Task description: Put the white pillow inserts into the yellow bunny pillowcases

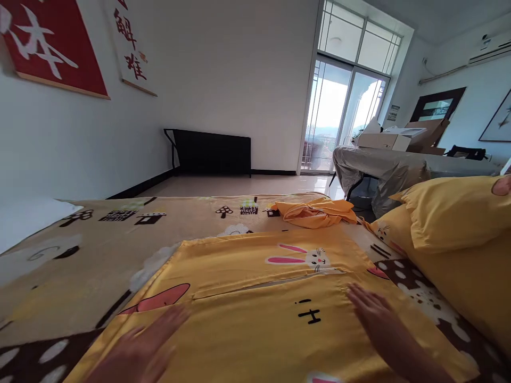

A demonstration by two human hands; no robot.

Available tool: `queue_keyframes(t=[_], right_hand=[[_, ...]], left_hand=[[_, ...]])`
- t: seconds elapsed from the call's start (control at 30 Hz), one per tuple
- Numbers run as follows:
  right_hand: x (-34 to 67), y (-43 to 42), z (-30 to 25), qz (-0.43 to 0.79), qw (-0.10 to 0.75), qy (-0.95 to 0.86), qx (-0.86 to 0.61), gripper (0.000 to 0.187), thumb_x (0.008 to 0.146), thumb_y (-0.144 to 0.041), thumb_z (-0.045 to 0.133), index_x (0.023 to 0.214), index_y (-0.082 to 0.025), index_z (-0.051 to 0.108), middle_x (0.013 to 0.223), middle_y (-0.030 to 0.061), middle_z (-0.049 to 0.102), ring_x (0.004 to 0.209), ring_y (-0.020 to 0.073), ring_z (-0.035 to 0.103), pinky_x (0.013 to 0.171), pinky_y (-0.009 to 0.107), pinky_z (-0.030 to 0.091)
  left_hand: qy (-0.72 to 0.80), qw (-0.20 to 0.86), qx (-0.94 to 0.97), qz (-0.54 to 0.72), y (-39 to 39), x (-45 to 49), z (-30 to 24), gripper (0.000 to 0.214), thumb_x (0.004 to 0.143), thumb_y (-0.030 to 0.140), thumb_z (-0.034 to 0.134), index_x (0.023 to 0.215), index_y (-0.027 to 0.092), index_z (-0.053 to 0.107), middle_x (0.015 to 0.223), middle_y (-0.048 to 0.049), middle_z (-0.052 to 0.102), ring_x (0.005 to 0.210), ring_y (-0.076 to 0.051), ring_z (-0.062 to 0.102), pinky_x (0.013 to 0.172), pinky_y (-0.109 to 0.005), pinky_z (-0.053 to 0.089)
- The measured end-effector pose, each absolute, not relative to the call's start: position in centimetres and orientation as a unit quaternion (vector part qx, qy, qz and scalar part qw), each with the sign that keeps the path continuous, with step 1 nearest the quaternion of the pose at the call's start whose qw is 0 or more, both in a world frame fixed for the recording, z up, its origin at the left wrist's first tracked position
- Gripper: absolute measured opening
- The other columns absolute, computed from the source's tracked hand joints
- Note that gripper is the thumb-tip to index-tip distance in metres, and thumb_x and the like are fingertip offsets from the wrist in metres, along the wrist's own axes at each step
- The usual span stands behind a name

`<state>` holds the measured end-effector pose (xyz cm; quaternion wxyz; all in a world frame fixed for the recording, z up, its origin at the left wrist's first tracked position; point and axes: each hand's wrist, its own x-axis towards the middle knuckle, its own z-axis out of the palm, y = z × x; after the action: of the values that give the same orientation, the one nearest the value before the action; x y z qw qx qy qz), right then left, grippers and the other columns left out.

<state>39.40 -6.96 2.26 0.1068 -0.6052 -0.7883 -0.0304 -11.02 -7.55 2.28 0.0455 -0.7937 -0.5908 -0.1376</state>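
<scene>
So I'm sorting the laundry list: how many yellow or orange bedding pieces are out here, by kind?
Flat yellow rabbit-print pillowcase under both hands, left hand and right hand: 1
Stuffed yellow pillows at the right: 2, one lying under the other
Crumpled orange cloth further up the bed: 1
Total: 4
</scene>
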Motion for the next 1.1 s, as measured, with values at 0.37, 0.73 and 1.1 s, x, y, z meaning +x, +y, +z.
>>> queue_keyframes(t=[0.37,0.73,1.1], right_hand=[[25.6,-0.5,1.8,0.104,0.121,-0.893,-0.421,0.052,0.095,-0.041,0.035,0.143,-0.02,0.038,0.149,0.0065,0.034,0.139,0.0222,0.029,0.113,0.043,0.025],[26.3,-0.5,0.8,0.159,0.094,-0.896,-0.404,0.055,0.096,-0.043,0.031,0.145,-0.02,0.033,0.152,0.0024,0.024,0.142,0.0222,0.019,0.116,0.045,0.019],[26.8,-0.3,1.7,0.195,0.157,-0.884,-0.394,0.05,0.091,-0.031,0.044,0.14,-0.022,0.041,0.149,0.0029,0.036,0.139,0.0209,0.029,0.116,0.041,0.02]], left_hand=[[-0.58,-0.135,-0.802,-0.039,3.7,3.6,5.0,0.059,0.087,0.039,0.036,0.142,0.016,0.037,0.151,-0.0139,0.029,0.14,-0.025,0.027,0.11,-0.053,0.025],[-0.536,-0.14,-0.832,-0.037,11.0,9.0,3.0,0.064,0.089,0.054,0.031,0.147,0.026,0.023,0.155,-0.0074,0.018,0.143,-0.022,0.018,0.112,-0.054,0.013],[-0.493,-0.102,-0.861,-0.073,12.2,9.0,0.5,0.067,0.089,0.063,0.024,0.145,0.028,0.028,0.155,-0.0061,0.019,0.143,-0.021,0.019,0.113,-0.048,0.015]])
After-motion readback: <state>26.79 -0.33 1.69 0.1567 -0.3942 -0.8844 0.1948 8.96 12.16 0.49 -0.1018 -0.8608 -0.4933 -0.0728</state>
